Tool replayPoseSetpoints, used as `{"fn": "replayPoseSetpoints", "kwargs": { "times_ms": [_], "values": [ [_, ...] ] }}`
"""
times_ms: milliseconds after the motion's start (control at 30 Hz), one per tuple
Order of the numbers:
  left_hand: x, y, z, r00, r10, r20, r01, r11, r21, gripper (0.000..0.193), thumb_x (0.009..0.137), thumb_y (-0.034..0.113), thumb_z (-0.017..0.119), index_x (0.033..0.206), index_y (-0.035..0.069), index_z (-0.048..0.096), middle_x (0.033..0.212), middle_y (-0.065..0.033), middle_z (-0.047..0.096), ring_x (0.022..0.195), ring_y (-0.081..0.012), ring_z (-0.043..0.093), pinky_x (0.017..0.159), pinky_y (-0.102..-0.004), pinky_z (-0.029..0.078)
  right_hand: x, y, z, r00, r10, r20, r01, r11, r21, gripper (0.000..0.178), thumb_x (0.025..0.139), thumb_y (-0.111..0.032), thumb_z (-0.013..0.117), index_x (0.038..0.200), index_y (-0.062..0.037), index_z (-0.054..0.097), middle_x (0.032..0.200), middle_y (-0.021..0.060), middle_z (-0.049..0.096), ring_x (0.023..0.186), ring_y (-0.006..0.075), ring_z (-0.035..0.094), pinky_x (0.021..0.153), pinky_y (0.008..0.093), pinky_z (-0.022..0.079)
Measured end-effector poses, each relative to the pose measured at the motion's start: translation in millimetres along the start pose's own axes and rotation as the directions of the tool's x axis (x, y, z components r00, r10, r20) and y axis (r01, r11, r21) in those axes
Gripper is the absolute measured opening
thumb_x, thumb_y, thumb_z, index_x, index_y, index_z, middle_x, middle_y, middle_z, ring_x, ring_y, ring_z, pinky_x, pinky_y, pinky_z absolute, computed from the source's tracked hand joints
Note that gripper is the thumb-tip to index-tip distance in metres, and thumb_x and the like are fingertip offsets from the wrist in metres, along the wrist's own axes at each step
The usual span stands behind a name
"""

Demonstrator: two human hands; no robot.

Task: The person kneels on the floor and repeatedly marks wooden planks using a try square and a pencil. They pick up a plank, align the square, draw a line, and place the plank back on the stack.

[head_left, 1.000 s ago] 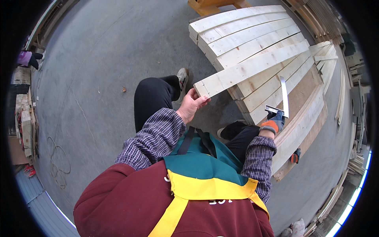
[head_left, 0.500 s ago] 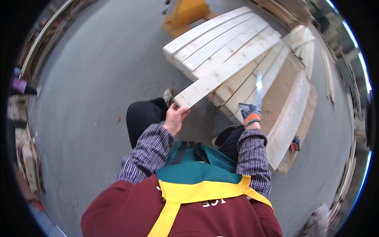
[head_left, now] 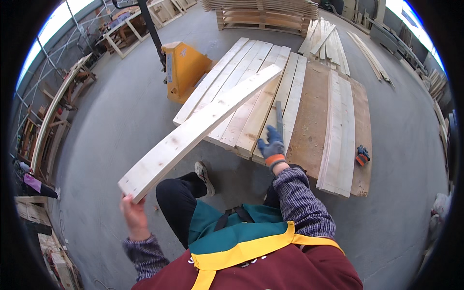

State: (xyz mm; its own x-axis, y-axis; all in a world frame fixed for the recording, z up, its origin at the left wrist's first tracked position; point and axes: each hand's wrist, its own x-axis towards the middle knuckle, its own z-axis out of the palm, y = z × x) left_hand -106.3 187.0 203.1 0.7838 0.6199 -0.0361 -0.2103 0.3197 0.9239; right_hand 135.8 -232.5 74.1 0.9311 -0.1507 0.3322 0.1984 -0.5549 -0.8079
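Pale plank (head_left: 203,125), L hand (head_left: 133,212) end.

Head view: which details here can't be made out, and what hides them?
- Left hand: its grip on the long plank is hidden; the plank's end covers the fingers.
- Right hand: the gloved fist covers the handle of the slim metal tool; the tool's kind is unclear.
- Small orange-and-dark object on the brown board: too small to identify.

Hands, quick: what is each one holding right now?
Left hand: bare, closed on the near end of a long pale wooden plank.
Right hand: in a blue glove, closed around a thin flat metal tool.
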Motion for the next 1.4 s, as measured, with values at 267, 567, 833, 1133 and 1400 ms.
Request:
{"fn": "replayPoseSetpoints", "kwargs": {
  "times_ms": [267, 567, 833, 1133, 1400],
  "values": [
    [-71.7, 159.8, -68.0, 0.827, 0.504, 0.25, -0.555, 0.804, 0.215, 0.064, 0.079, 0.022, 0.053, 0.135, -0.007, 0.04, 0.127, -0.0169, 0.051, 0.116, -0.0266, 0.052, 0.097, -0.0369, 0.042, 33.8, -197.4, 1.8, 0.486, -0.791, 0.37, 0.869, 0.482, -0.111, 0.097, 0.066, -0.032, 0.08, 0.146, -0.0109, 0.029, 0.138, 0.0164, 0.041, 0.131, 0.0357, 0.039, 0.111, 0.0443, 0.033],
    [-73.5, 277.0, -36.1, 0.301, 0.631, 0.715, -0.605, 0.706, -0.368, 0.078, 0.091, 0.039, 0.054, 0.148, -0.002, 0.02, 0.146, -0.0262, 0.034, 0.135, -0.0366, 0.037, 0.115, -0.0495, 0.026, 36.6, -280.3, -26.0, 0.435, -0.896, -0.09, 0.9, 0.434, 0.038, 0.092, 0.061, -0.039, 0.084, 0.135, -0.0106, 0.038, 0.116, 0.0137, 0.052, 0.107, 0.0332, 0.053, 0.089, 0.0479, 0.044],
    [-19.2, -17.4, 55.0, 0.579, 0.326, 0.748, -0.807, 0.36, 0.468, 0.094, 0.078, 0.043, 0.078, 0.145, -0.001, 0.028, 0.142, -0.0217, 0.04, 0.133, -0.0345, 0.04, 0.111, -0.0404, 0.03, 92.0, -361.1, -140.5, 0.464, -0.659, -0.592, 0.835, 0.548, 0.044, 0.073, 0.056, -0.042, 0.09, 0.109, -0.006, 0.056, 0.101, 0.0111, 0.062, 0.087, 0.028, 0.061, 0.075, 0.0408, 0.051],
    [-74.0, -124.8, 95.4, 0.557, 0.309, 0.771, -0.828, 0.28, 0.486, 0.09, 0.071, 0.035, 0.081, 0.139, 0.001, 0.034, 0.136, -0.0214, 0.044, 0.129, -0.038, 0.041, 0.108, -0.055, 0.027, 144.4, -234.5, -221.3, 0.958, 0.231, -0.171, 0.056, 0.433, 0.9, 0.041, 0.072, -0.027, 0.078, 0.098, -0.0011, 0.062, 0.079, 0.0102, 0.06, 0.067, 0.0263, 0.062, 0.059, 0.0397, 0.055],
    [-77.5, -163.9, 92.1, 0.737, -0.215, 0.641, -0.218, 0.821, 0.527, 0.045, 0.081, 0.016, 0.075, 0.116, 0.001, 0.052, 0.096, -0.009, 0.064, 0.088, -0.015, 0.062, 0.079, -0.0289, 0.051, 198.3, -86.6, -140.4, 0.784, 0.498, -0.371, -0.295, 0.824, 0.484, 0.069, 0.064, -0.043, 0.084, 0.103, 0.0076, 0.06, 0.091, 0.0169, 0.065, 0.078, 0.0297, 0.061, 0.076, 0.038, 0.05]
  ]
}}
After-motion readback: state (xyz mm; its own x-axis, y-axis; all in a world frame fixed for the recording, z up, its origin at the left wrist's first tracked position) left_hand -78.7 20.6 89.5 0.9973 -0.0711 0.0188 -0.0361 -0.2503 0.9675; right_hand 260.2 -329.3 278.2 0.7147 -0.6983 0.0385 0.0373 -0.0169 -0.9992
